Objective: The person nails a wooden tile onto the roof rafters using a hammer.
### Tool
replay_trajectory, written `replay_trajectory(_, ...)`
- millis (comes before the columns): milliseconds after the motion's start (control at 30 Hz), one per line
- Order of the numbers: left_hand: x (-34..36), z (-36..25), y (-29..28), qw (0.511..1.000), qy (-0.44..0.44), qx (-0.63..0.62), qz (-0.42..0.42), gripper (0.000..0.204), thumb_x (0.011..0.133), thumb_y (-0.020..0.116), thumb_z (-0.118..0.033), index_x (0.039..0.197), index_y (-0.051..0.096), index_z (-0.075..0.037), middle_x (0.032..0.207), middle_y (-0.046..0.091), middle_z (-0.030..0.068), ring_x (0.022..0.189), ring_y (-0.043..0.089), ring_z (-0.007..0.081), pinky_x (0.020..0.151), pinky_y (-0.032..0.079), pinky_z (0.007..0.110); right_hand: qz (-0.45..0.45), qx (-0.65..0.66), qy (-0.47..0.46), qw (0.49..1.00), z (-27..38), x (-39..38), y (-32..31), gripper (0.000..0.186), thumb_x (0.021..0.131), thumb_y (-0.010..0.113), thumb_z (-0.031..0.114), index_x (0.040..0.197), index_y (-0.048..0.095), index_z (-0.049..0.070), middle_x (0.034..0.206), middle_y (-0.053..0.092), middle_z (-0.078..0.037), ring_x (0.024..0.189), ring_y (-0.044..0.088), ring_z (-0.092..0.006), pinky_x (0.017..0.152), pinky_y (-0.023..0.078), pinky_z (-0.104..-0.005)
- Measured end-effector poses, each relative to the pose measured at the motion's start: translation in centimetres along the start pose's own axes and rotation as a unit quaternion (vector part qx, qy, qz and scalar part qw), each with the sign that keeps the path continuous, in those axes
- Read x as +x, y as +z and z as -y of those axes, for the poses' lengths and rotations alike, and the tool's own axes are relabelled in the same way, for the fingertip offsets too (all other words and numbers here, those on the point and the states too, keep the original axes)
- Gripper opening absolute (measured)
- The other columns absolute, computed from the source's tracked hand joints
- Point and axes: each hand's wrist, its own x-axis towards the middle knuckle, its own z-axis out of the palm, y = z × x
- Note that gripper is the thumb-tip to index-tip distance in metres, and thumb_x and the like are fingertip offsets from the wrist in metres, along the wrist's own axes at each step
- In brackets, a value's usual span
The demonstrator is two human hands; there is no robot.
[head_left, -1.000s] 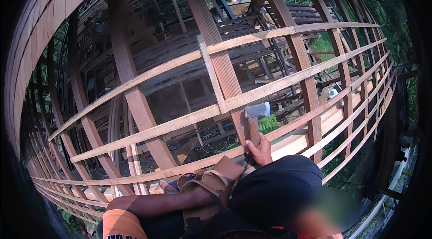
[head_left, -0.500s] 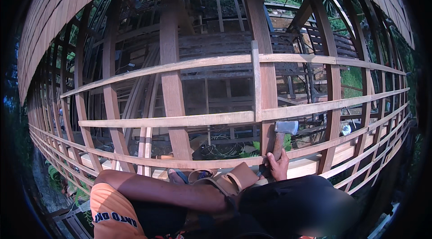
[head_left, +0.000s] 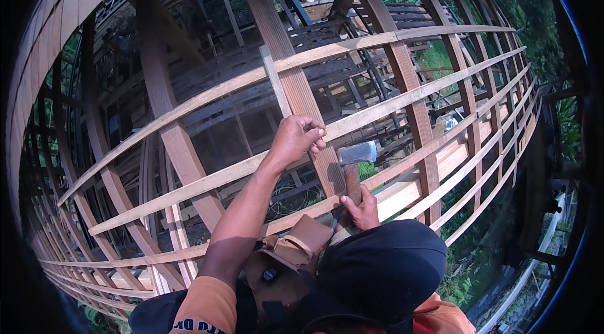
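Observation:
My left hand is raised over the middle batten, where it crosses a brown rafter. Thumb and fingers are pinched together; whatever they hold, if anything, is too small to make out. A short upright stick rests against the upper batten, its lower end just above that hand. My right hand grips the wooden handle of a hatchet, its metal head up and its bright edge to the right. Between my forearms sits a tan tool pouch.
Wooden shingles cover the upper left. More rafters and lower battens form an open grid on both sides. Through the gaps, stacked planks, dark timbers and green ground show far below. A dark rounded cap-like shape covers the lower middle.
My left hand has come up from beside the pouch to the middle batten, fingers pinched. My right hand keeps its grip on the hatchet. The view has tilted and shifted to the right.

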Motion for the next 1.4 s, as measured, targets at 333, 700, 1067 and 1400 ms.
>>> replay_trajectory(333, 2.4, 1.4, 1.9, 0.936, 0.128, 0.315, -0.087, 0.010, 0.082, 0.071, -0.007, 0.086, 0.073, 0.002, 0.079, 0.070, 0.0195, 0.074, 0.071, 0.0313, 0.070, 0.054, 0.038, -0.049, -0.075, -0.134, 0.987, 2.1, 1.3, -3.0, 0.031, 0.088, 0.074, 0.020, 0.103, 0.057, 0.000, 0.068, 0.060, -0.010, 0.059, 0.058, -0.0148, 0.055, 0.047, -0.0318)
replay_trajectory(700, 1.6, 3.5, 3.5, 0.899, 0.220, 0.353, -0.135, 0.010, 0.083, 0.071, -0.011, 0.085, 0.068, -0.001, 0.083, 0.066, 0.0173, 0.080, 0.066, 0.0377, 0.072, 0.053, 0.047, -0.034, -0.161, -0.254, 0.953, 4.8, 2.8, -3.4, 0.036, 0.093, 0.062, 0.007, 0.124, 0.046, -0.001, 0.084, 0.063, -0.017, 0.070, 0.066, -0.0308, 0.065, 0.051, -0.0404)
replay_trajectory(1067, 1.2, 4.8, 4.4, 0.892, 0.262, 0.320, -0.185, 0.011, 0.078, 0.073, -0.005, 0.078, 0.064, 0.001, 0.078, 0.064, 0.0172, 0.079, 0.065, 0.0349, 0.072, 0.051, 0.043, -0.015, -0.234, -0.238, 0.942, 5.1, 3.3, -1.6, 0.041, 0.094, 0.059, 0.006, 0.131, 0.042, -0.002, 0.101, 0.061, -0.027, 0.091, 0.063, -0.0461, 0.076, 0.050, -0.0469)
replay_trajectory(1400, 1.7, 4.9, 4.2, 0.910, 0.244, 0.283, -0.181, 0.009, 0.078, 0.072, -0.005, 0.078, 0.067, 0.003, 0.077, 0.067, 0.0183, 0.073, 0.067, 0.0340, 0.069, 0.052, 0.042, -0.104, -0.013, -0.300, 0.948, 6.9, 2.8, -3.0, 0.038, 0.095, 0.059, 0.004, 0.128, 0.041, -0.001, 0.090, 0.064, -0.017, 0.076, 0.067, -0.0308, 0.068, 0.053, -0.0374)
